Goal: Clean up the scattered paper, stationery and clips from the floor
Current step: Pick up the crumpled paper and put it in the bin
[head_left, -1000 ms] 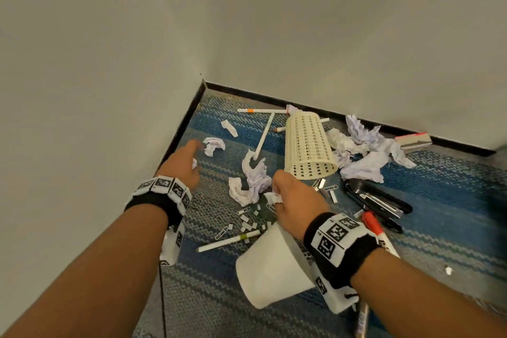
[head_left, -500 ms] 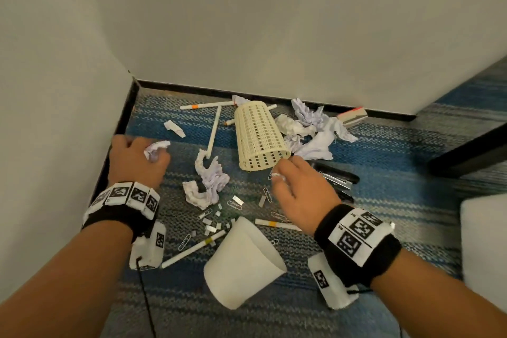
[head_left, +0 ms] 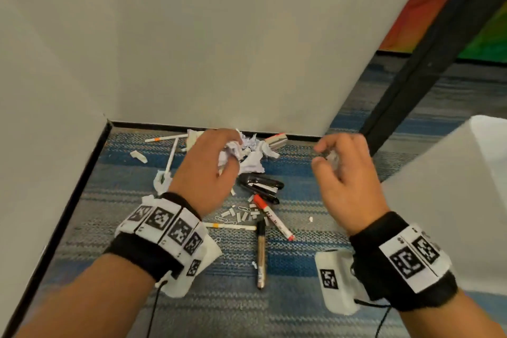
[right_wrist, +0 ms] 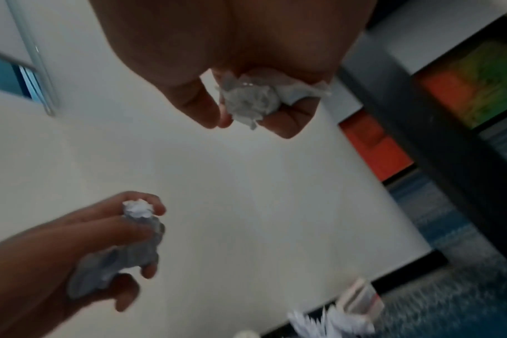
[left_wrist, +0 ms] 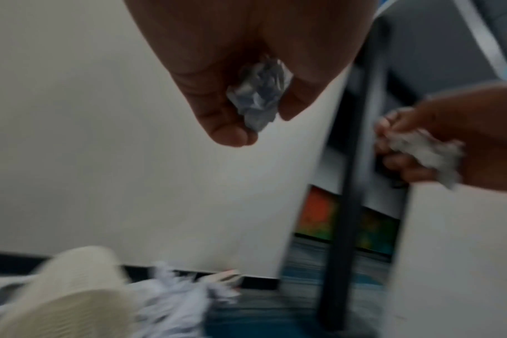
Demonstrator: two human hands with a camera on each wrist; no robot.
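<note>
In the head view my left hand [head_left: 231,158] is raised above the floor and grips a crumpled white paper ball [head_left: 234,147]. My right hand [head_left: 322,155] is up at the same height and pinches a smaller paper wad [head_left: 333,157]. The left wrist view shows the ball [left_wrist: 258,98] between thumb and fingers. In the right wrist view the wad [right_wrist: 249,100] sits in curled fingers. Below lie more crumpled paper [head_left: 255,163], a black stapler [head_left: 260,186], a red marker [head_left: 271,218], a dark marker [head_left: 260,252], white pens [head_left: 227,226], paper clips [head_left: 220,219] and staple strips [head_left: 242,214].
A cream mesh basket [left_wrist: 58,292] lies on its side on the striped carpet [head_left: 299,252]; my left hand hides it in the head view. White walls [head_left: 192,49] meet in a corner behind the mess. A large white object [head_left: 452,200] stands at the right, beside a dark post [head_left: 417,63].
Both hands have come up off the carpet, each now with crumpled paper in it, and moved right. The view has swung, so the white tipped cup is out of sight.
</note>
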